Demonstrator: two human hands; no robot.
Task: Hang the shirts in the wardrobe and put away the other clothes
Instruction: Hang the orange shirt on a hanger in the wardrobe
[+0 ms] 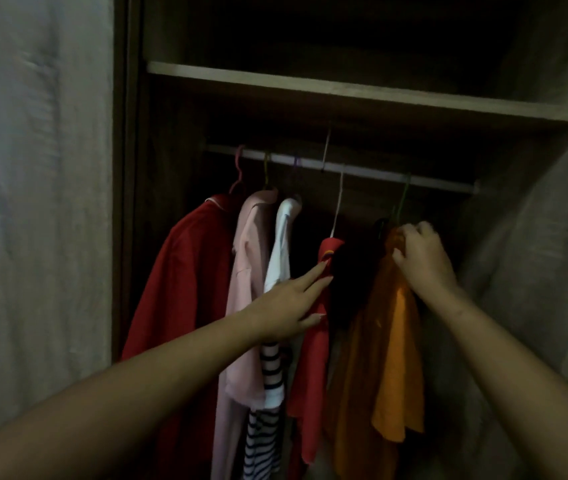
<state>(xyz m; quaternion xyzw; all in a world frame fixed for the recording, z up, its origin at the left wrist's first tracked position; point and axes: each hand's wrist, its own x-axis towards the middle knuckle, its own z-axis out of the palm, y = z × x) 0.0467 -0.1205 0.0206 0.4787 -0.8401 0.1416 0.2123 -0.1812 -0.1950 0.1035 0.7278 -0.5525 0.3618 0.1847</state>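
Note:
Several shirts hang from the white rail (372,172) inside a dark wardrobe. From left hang a red shirt (185,271), a pink shirt (248,271), a white and striped shirt (277,362), a smaller red shirt (313,368) and an orange shirt (389,368). My right hand (421,254) is shut on the orange shirt's collar, just under its green hanger (402,199). My left hand (293,303) lies flat with fingers stretched, pressing against the smaller red shirt's side.
A wooden shelf (344,88) runs across above the rail, with a dark compartment over it. The wardrobe's left frame (126,168) borders a pale wall (33,202). A grey side panel (535,254) closes the right.

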